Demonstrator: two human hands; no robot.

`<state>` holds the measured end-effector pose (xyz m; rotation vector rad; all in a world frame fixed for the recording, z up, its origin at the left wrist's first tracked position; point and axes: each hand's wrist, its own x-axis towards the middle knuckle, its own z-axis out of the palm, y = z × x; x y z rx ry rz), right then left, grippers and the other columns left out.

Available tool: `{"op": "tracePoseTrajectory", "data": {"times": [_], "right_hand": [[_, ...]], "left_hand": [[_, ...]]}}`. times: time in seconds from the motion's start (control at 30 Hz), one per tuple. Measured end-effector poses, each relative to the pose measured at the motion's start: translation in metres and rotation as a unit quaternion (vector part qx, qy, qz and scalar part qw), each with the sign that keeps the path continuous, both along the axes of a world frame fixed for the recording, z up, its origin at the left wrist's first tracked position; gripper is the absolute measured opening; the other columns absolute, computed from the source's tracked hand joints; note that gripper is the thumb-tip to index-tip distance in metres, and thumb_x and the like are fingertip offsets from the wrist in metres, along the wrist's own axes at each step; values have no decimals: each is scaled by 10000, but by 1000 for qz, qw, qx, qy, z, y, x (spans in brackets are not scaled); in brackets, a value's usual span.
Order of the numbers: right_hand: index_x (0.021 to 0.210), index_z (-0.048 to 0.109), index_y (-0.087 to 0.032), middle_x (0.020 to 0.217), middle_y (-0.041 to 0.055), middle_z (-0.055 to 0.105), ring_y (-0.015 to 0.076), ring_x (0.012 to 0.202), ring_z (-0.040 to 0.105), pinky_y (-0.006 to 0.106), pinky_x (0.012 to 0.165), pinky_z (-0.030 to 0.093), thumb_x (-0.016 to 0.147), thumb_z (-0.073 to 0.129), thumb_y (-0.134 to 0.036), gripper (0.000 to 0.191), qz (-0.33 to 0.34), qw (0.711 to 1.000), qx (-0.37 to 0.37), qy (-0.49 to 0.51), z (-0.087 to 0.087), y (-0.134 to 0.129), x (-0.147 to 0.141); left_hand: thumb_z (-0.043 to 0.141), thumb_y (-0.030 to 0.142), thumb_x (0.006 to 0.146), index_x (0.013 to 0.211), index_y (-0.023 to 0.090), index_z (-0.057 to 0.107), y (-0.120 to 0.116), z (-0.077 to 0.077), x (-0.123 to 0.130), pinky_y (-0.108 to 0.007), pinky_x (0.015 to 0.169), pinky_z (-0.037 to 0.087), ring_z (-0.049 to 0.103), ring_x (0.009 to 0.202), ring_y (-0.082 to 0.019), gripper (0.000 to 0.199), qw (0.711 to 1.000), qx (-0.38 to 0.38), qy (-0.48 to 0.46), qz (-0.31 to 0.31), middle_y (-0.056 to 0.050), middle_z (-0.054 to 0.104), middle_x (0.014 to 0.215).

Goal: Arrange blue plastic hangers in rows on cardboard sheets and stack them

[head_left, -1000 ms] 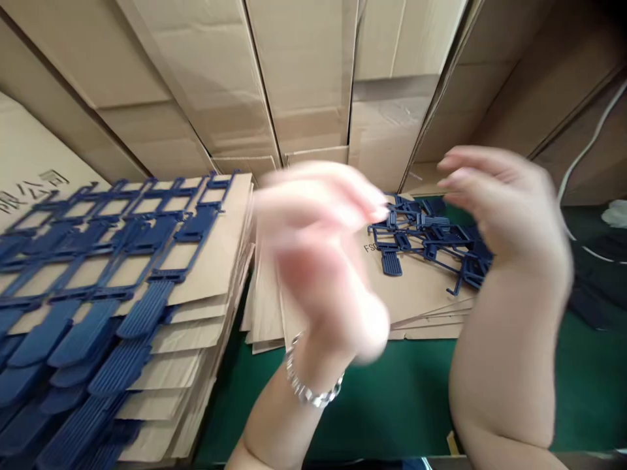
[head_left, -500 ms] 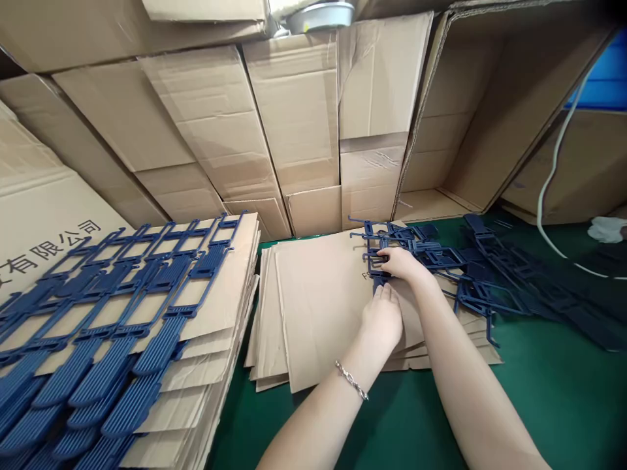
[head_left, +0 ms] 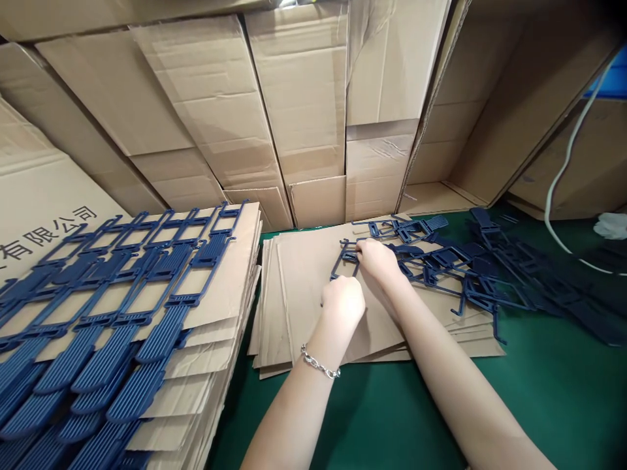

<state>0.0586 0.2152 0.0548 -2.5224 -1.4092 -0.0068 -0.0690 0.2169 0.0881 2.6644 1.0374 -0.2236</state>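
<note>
A dark blue plastic folding frame with thin bars and a hooked end lies in both my hands, just over the cardboard sheets. My left hand is closed round its near end, so that part is hidden. With fingers bent, my right hand grips the frame's right side, farther from me. A loose tangle of similar blue frames lies right beside my right hand. Beneath both hands is a stack of flat cardboard sheets.
At the left, a taller cardboard stack carries rows of blue frames with ribbed paddles. Cardboard boxes wall off the back, and an open box stands back right. A white cable hangs at the right over the green table.
Both hands have moved left with a blue frame, away from the tangle, and it now lies apart over the bare cardboard. The camera view has tilted slightly downward.
</note>
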Motion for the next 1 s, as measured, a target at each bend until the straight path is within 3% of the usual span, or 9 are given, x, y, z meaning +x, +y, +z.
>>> {"op": "tracePoseTrajectory", "data": {"times": [0.1, 0.27, 0.4, 0.53, 0.63, 0.83, 0.9, 1.0], "right_hand": [[990, 613, -191, 1001, 91, 557, 196, 927, 544, 268, 763, 423, 873, 375, -216, 267, -7, 998, 61, -23, 17, -8, 4], [910, 643, -176, 938, 68, 569, 184, 875, 543, 274, 798, 419, 824, 474, -221, 194, -5, 958, 284, -43, 40, -26, 22], [888, 635, -185, 870, 34, 605, 152, 733, 549, 271, 739, 433, 791, 526, -216, 149, -3, 925, 380, -22, 52, -41, 33], [856, 624, -194, 779, 17, 609, 134, 640, 539, 272, 683, 437, 785, 548, -250, 119, -8, 909, 417, -4, 64, -51, 28], [844, 603, -196, 776, 14, 601, 125, 624, 537, 264, 634, 437, 779, 561, -297, 128, -13, 886, 463, 28, 69, -50, 18], [737, 514, -190, 611, -12, 535, 111, 493, 497, 236, 475, 391, 746, 579, -366, 188, 3, 857, 455, 242, 66, -36, 2], [684, 494, -189, 542, -23, 496, 109, 462, 471, 232, 460, 367, 734, 587, -386, 224, -1, 862, 430, 268, 67, -34, -5], [631, 512, -177, 480, -34, 443, 98, 448, 423, 228, 467, 323, 693, 627, -421, 277, 1, 896, 383, 223, 72, -37, -19]], "left_hand": [[476, 172, 787, 972, 112, 636, 14, -2, -4, -352, 801, 481, 588, 956, -266, 252, 1000, 12, -9, -1, -164, 616, 989], [453, 143, 802, 1097, 148, 583, 29, -18, 0, -285, 875, 448, 522, 1086, -228, 322, 1000, -16, -5, -15, -144, 439, 1296], [445, 88, 806, 1092, 111, 573, 39, -23, 2, -273, 888, 441, 540, 1064, -198, 315, 999, -34, 18, 14, -161, 474, 1260], [546, 187, 788, 1049, 93, 578, 52, -20, -2, -332, 834, 478, 579, 985, -211, 279, 996, -47, 43, 57, -157, 567, 1129], [603, 233, 746, 1011, 113, 605, 63, -15, -10, -277, 803, 476, 591, 969, -220, 291, 994, -52, 47, 88, -161, 565, 1135], [669, 315, 679, 1031, 126, 598, 83, -9, -31, -266, 788, 469, 587, 984, -238, 406, 988, -47, 50, 139, -159, 523, 1205], [693, 296, 648, 1030, 123, 600, 89, -9, -36, -272, 791, 465, 583, 991, -249, 429, 988, -49, 49, 139, -161, 544, 1179], [606, 198, 708, 1049, 152, 594, 96, -10, -45, -259, 803, 452, 575, 1008, -224, 345, 990, -58, 34, 126, -131, 574, 1152]]}}
